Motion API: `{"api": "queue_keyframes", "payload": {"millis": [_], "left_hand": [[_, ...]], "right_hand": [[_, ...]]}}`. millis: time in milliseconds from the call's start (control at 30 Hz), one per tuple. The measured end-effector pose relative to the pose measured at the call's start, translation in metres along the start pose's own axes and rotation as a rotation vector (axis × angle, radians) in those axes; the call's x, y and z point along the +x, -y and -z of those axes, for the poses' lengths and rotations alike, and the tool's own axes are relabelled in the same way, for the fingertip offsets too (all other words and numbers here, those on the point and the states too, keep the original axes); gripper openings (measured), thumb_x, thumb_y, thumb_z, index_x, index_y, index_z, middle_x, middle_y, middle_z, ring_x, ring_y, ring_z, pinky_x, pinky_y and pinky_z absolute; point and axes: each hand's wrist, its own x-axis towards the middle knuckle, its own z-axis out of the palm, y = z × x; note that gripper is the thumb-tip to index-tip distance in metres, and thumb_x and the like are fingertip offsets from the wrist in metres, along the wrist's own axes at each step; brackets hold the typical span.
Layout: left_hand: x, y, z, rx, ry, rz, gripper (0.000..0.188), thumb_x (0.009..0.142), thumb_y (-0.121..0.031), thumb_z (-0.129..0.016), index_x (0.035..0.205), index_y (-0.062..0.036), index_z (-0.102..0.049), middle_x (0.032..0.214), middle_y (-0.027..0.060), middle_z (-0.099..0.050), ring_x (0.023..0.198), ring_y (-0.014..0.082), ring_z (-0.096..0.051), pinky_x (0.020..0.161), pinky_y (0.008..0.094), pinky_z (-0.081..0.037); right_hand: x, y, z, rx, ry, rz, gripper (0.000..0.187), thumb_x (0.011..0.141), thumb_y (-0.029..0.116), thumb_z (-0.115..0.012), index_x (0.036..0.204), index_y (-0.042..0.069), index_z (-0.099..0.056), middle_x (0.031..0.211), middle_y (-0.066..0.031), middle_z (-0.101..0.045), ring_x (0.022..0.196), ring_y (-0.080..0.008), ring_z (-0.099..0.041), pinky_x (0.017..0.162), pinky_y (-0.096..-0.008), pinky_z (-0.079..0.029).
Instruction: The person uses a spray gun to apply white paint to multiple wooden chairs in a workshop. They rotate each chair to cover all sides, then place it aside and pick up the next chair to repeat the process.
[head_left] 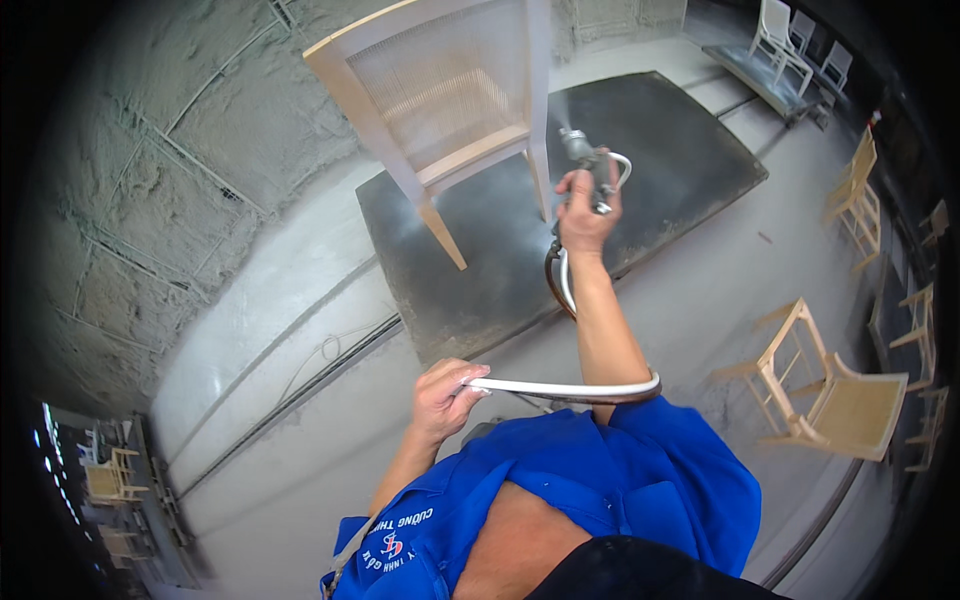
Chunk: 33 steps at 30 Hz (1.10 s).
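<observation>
Spray gun at one o'clock, probably stiff: right hand wraps its handle, best hold; left hand pinches bendy hose.

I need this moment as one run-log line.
left hand: holds white hose; right hand: holds spray gun, mist visible; chair: on dark platform

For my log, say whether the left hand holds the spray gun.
No: the right hand grips the spray gun; the left hand holds the white hose.

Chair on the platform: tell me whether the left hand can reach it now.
Probably yes, with a stretch or step: the way to the chair looks free, but the left hand holds the hose.
</observation>
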Motion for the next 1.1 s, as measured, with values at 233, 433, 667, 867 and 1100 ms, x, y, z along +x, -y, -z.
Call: {"api": "queue_keyframes", "payload": {"millis": [233, 433, 667, 867, 1100], "left_hand": [[-0.035, 0.009, 0.051, 0.042, -0.025, 0.083, 0.023, 0.083, -0.004, -0.082, 0.104, 0.0023, -0.075, 0.092, 0.0149, -0.075, 0.08, 0.025, -0.071, 0.072, 0.0333, -0.056], [-0.083, 0.029, 0.129, 0.121, 0.168, 0.279, 0.022, 0.084, -0.002, -0.079, 0.105, 0.0025, -0.074, 0.094, 0.0152, -0.074, 0.083, 0.0265, -0.072, 0.074, 0.0335, -0.056], [-0.128, 0.114, 0.194, 0.261, 0.467, 0.28, 0.026, 0.087, -0.005, -0.075, 0.113, -0.0049, -0.072, 0.109, 0.0147, -0.073, 0.096, 0.0347, -0.07, 0.085, 0.0394, -0.055], [-0.146, 0.159, 0.205, 0.207, 0.502, 0.344, 0.022, 0.09, -0.004, -0.072, 0.111, -0.0087, -0.071, 0.111, 0.0146, -0.072, 0.1, 0.0356, -0.069, 0.086, 0.0394, -0.054], [-0.111, 0.125, 0.201, 0.12, 0.319, 0.175, 0.017, 0.09, -0.004, -0.074, 0.107, -0.0056, -0.072, 0.103, 0.0117, -0.075, 0.092, 0.0316, -0.073, 0.079, 0.0338, -0.057]], "right_hand": [[-0.067, -0.163, 0.016, -0.12, -0.452, -0.493, 0.054, 0.1, 0.015, -0.063, 0.151, 0.007, -0.048, 0.088, -0.0071, -0.066, 0.07, -0.0149, -0.063, 0.072, -0.0304, -0.055], [-0.111, -0.23, 0.028, -0.102, -0.873, -0.769, 0.048, 0.099, 0.017, -0.062, 0.146, 0.015, -0.053, 0.094, -0.0089, -0.066, 0.067, -0.0176, -0.064, 0.047, -0.0321, -0.048], [-0.087, -0.104, -0.065, 0.378, -0.501, -0.169, 0.035, 0.105, 0.024, -0.057, 0.137, 0.015, -0.051, 0.088, -0.0052, -0.062, 0.073, -0.0163, -0.063, 0.044, -0.0278, -0.041], [-0.076, -0.024, -0.087, 0.456, -0.387, -0.044, 0.039, 0.104, 0.025, -0.058, 0.138, 0.009, -0.05, 0.087, -0.0085, -0.062, 0.069, -0.0188, -0.063, 0.046, -0.0299, -0.042], [-0.118, 0.007, -0.054, 0.343, -0.32, -0.211, 0.023, 0.103, 0.02, -0.058, 0.124, 0.009, -0.055, 0.086, -0.0067, -0.061, 0.068, -0.0162, -0.063, 0.045, -0.0269, -0.042]]}}
